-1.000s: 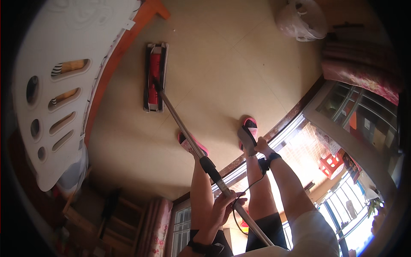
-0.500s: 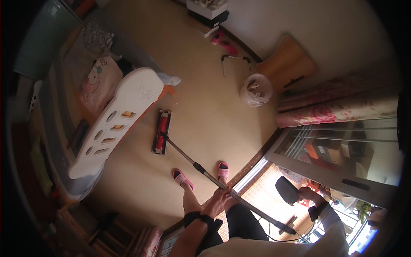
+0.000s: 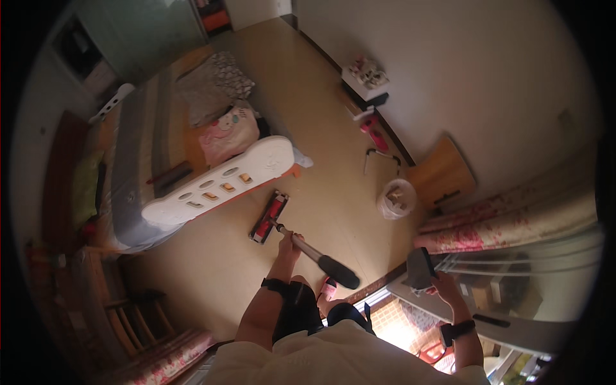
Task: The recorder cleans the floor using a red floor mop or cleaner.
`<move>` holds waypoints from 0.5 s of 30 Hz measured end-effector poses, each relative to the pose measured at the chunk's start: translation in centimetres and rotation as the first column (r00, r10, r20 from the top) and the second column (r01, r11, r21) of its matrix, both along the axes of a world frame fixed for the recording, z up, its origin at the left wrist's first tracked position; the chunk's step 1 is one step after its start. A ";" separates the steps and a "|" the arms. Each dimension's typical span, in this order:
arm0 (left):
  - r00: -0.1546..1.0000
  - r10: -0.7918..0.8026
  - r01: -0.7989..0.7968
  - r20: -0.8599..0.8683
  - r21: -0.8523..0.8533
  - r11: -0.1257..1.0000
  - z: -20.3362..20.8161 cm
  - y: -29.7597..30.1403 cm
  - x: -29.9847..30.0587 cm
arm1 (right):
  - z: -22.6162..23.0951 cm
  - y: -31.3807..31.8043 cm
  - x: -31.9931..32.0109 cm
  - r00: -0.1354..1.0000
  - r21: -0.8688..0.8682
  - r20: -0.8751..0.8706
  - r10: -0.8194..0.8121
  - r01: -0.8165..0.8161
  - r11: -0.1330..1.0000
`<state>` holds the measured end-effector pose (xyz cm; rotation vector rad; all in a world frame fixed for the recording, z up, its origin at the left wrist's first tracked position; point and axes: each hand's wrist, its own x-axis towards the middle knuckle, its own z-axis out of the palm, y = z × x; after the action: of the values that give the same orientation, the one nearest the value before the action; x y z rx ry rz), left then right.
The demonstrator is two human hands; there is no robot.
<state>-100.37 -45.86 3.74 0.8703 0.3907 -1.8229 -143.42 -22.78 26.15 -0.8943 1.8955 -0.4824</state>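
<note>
My left hand (image 3: 290, 245) is closed round the metal pole of a flat mop (image 3: 269, 217), close above its head. The mop's wide head, with a red strip along its top, lies on the floor beside the bed. Its pole slants back toward me and ends in a thick black grip (image 3: 339, 273). My right hand (image 3: 445, 287), out to the right by the glazed door, grips a dark grey flat object (image 3: 420, 268) with a broad body; its exact kind is unclear.
A bed (image 3: 144, 167) with a white end board (image 3: 218, 192) stands at left. On the right are a lined waste bin (image 3: 396, 199), a wooden board (image 3: 441, 172), floral curtains (image 3: 494, 237) and a sliding door (image 3: 507, 321). Pink slippers (image 3: 372, 131) lie along the wall.
The view has tilted up toward the room. My left hand is nearer the mop's head, and the pole's grip end has swung forward. My right hand has moved forward, still holding the grey object.
</note>
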 end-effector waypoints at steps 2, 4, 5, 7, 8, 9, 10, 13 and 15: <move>0.991 0.106 -0.100 -0.079 0.074 0.992 1.4 -0.6 3.2 | -0.6 -7.3 2.6 0.994 -0.058 0.005 0.110 -0.110 0.992; 0.980 0.147 -0.144 -0.134 0.037 0.989 2.7 -1.0 5.8 | -2.0 -14.6 5.5 0.974 -0.113 0.049 0.219 -0.213 0.971; 0.970 0.150 -0.151 -0.192 0.010 0.989 3.1 -1.0 7.0 | -2.5 -18.1 7.0 0.951 -0.138 0.054 0.305 -0.295 0.945; 0.937 0.248 -0.232 -0.244 0.096 0.968 4.1 -1.5 8.4 | -1.1 -25.4 12.3 0.888 -0.260 0.044 0.459 -0.433 0.863; 0.920 0.275 -0.251 -0.279 0.119 0.961 4.3 -2.0 9.1 | -1.3 -28.9 14.8 0.864 -0.296 0.124 0.488 -0.437 0.849; 0.899 0.304 -0.271 -0.316 0.146 0.951 4.2 -2.2 9.6 | -1.4 -32.2 17.3 0.831 -0.324 0.202 0.517 -0.442 0.837; 0.897 0.305 -0.284 -0.322 0.111 0.952 4.2 -2.8 10.1 | 0.0 -35.6 20.6 0.807 -0.348 0.195 0.557 -0.474 0.809; 0.869 0.256 -0.268 -0.423 0.033 0.963 2.1 -5.2 10.0 | 0.8 -44.4 27.0 0.782 -0.464 0.334 0.527 -0.350 0.814; 0.961 0.169 -0.159 -0.218 0.062 0.985 3.0 -7.4 8.7 | 0.7 -47.9 29.2 0.792 -0.385 0.316 0.522 -0.395 0.834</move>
<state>-91.65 -53.28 6.73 0.6428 0.6289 -1.7670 -114.20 -70.66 26.84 -1.3053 1.1728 -0.6066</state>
